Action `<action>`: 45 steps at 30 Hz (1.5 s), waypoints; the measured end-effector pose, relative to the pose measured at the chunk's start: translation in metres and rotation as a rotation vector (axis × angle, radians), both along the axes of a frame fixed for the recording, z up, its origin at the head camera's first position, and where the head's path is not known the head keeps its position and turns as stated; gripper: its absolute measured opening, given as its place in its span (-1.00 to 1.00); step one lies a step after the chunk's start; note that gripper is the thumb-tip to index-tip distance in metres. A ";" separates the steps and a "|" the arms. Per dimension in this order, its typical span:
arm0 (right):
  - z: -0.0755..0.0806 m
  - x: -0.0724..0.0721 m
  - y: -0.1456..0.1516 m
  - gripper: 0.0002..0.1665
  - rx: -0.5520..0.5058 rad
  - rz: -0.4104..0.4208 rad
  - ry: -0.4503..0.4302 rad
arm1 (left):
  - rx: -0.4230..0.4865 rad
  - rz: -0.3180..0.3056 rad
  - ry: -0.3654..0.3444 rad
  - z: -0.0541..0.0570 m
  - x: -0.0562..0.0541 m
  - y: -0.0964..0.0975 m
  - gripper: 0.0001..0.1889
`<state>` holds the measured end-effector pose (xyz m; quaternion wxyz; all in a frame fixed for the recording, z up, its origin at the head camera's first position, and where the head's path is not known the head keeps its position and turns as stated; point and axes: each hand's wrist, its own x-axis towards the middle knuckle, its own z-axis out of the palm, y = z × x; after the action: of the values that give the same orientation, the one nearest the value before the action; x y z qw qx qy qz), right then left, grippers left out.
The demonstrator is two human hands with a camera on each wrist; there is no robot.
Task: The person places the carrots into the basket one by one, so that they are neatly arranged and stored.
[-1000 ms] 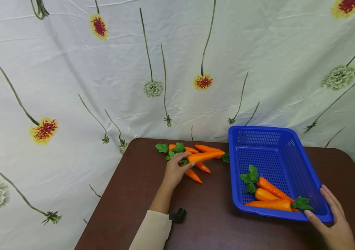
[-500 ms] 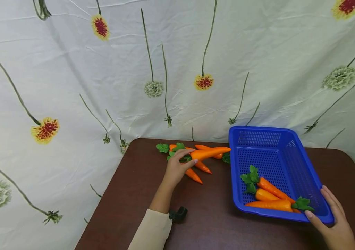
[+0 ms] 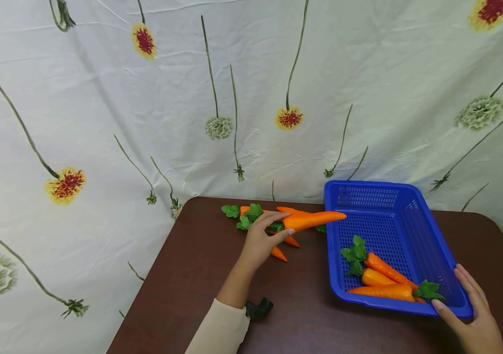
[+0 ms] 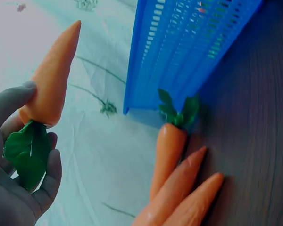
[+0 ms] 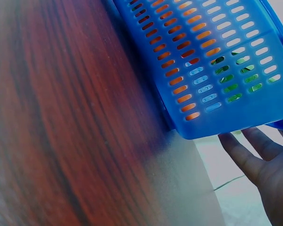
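Observation:
My left hand (image 3: 262, 241) pinches an orange carrot (image 3: 315, 220) near its thick leafy end, thumb against fingers. Its tip points right and overlaps the left rim of the blue basket (image 3: 330, 255) in the head view. In the left wrist view, the green leaves (image 4: 28, 153) lie against the palm side of that hand. My right hand (image 3: 477, 314) rests at the basket's near right corner, thumb on the front rim and fairly straight fingers (image 5: 245, 153) along the side. Inside the basket's near part lie 3 carrots (image 3: 384, 291) with green leaves.
Several more carrots (image 3: 291, 210) lie in a heap on the dark brown table (image 3: 180, 275), left of the basket and partly behind my left hand. A white flower-printed cloth (image 3: 167, 98) hangs just behind the table's back edge.
My left hand has lifted the carrot off the heap and moved it right, so its tip now overlaps the basket's left rim. The right hand and basket stay as they were.

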<state>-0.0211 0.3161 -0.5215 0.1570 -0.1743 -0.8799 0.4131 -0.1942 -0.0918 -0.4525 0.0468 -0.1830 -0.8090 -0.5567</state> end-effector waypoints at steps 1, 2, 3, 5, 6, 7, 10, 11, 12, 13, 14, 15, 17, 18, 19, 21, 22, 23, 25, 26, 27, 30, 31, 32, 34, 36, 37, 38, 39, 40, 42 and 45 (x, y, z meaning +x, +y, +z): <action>0.000 0.000 0.000 0.04 -0.001 -0.001 -0.001 | -0.003 -0.005 0.006 0.001 0.001 0.002 -0.51; 0.000 0.000 0.000 0.04 -0.002 -0.003 -0.002 | -0.009 -0.008 0.012 0.002 0.002 0.004 -0.52; 0.000 0.000 0.000 0.04 -0.003 -0.004 -0.003 | -0.013 -0.010 0.018 0.003 0.004 0.005 -0.51; 0.000 0.000 -0.001 0.04 -0.008 -0.006 -0.005 | -0.019 -0.018 0.031 0.005 0.006 0.008 -0.52; 0.000 0.000 -0.001 0.04 -0.011 -0.007 -0.008 | -0.020 -0.024 0.039 0.006 0.007 0.010 -0.52; 0.000 0.000 -0.001 0.04 -0.012 -0.008 -0.009 | -0.023 -0.027 0.047 0.007 0.008 0.011 -0.53; 0.001 0.000 -0.001 0.04 -0.016 -0.009 -0.012 | -0.027 -0.040 0.066 0.008 0.012 0.016 -0.53; 0.001 0.000 -0.001 0.04 -0.016 -0.009 -0.012 | -0.027 -0.046 0.075 0.008 0.014 0.018 -0.54; 0.001 0.000 -0.001 0.04 -0.015 -0.009 -0.010 | -0.024 -0.052 0.084 0.008 0.015 0.019 -0.53; 0.001 0.000 -0.001 0.04 -0.013 -0.008 -0.009 | -0.019 -0.058 0.089 0.009 0.017 0.021 -0.53; 0.000 0.000 -0.001 0.04 -0.011 -0.008 -0.007 | -0.014 -0.065 0.096 0.009 0.018 0.023 -0.54; 0.000 0.000 -0.001 0.04 -0.009 -0.008 -0.004 | -0.009 -0.073 0.106 0.010 0.019 0.025 -0.54; -0.001 0.000 -0.001 0.03 -0.007 -0.009 0.001 | -0.002 -0.083 0.116 0.010 0.023 0.028 -0.55; -0.001 0.001 -0.001 0.03 -0.005 -0.009 0.004 | -0.001 -0.087 0.117 0.010 0.024 0.030 -0.55; -0.002 0.001 -0.001 0.03 -0.005 -0.008 0.007 | 0.000 -0.091 0.116 0.010 0.026 0.033 -0.56; -0.002 0.002 0.000 0.03 -0.002 -0.004 0.018 | -0.007 -0.098 0.111 0.010 0.029 0.037 -0.58; -0.003 0.002 0.000 0.03 -0.001 0.000 0.024 | -0.014 -0.100 0.109 0.010 0.030 0.040 -0.58; -0.003 0.002 0.000 0.03 0.001 0.005 0.031 | -0.019 -0.107 0.110 0.010 0.032 0.042 -0.58; -0.003 0.002 0.001 0.03 0.004 0.017 0.045 | -0.030 -0.121 0.115 0.010 0.035 0.047 -0.59; -0.003 0.002 0.002 0.03 0.007 0.024 0.051 | -0.036 -0.130 0.121 0.009 0.036 0.049 -0.59; -0.003 0.002 0.002 0.03 0.006 0.029 0.053 | -0.041 -0.139 0.128 0.009 0.038 0.052 -0.59; -0.003 0.002 0.002 0.04 0.002 0.032 0.045 | -0.055 -0.163 0.149 0.007 0.044 0.059 -0.60; -0.003 0.002 0.002 0.04 0.000 0.030 0.037 | -0.058 -0.169 0.155 0.006 0.045 0.061 -0.60; -0.003 0.002 0.002 0.04 -0.002 0.026 0.028 | -0.060 -0.177 0.159 0.006 0.047 0.064 -0.60; -0.002 0.001 0.002 0.05 -0.008 0.019 0.010 | -0.075 -0.188 0.172 0.005 0.051 0.070 -0.60; -0.001 0.001 0.002 0.06 -0.013 0.017 -0.003 | -0.088 -0.197 0.185 0.003 0.055 0.075 -0.60; -0.001 0.001 0.002 0.06 -0.014 0.017 -0.006 | -0.095 -0.202 0.190 0.003 0.057 0.078 -0.60; -0.001 0.000 0.001 0.06 -0.015 0.016 -0.010 | -0.104 -0.206 0.195 0.003 0.059 0.081 -0.60; 0.000 0.000 0.001 0.06 -0.017 0.017 -0.010 | -0.117 -0.208 0.204 0.002 0.061 0.084 -0.61; 0.000 0.000 0.001 0.06 -0.016 0.016 -0.011 | -0.127 -0.209 0.208 0.002 0.062 0.087 -0.61; 0.000 0.000 0.000 0.06 -0.014 0.013 -0.010 | -0.149 -0.217 0.211 0.002 0.065 0.093 -0.61; 0.000 0.000 0.000 0.05 -0.008 0.009 -0.001 | -0.180 -0.234 0.207 0.002 0.069 0.100 -0.60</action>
<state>-0.0212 0.3160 -0.5215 0.1538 -0.1711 -0.8792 0.4172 -0.1251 0.0085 -0.4508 0.0479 -0.3357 -0.8195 -0.4620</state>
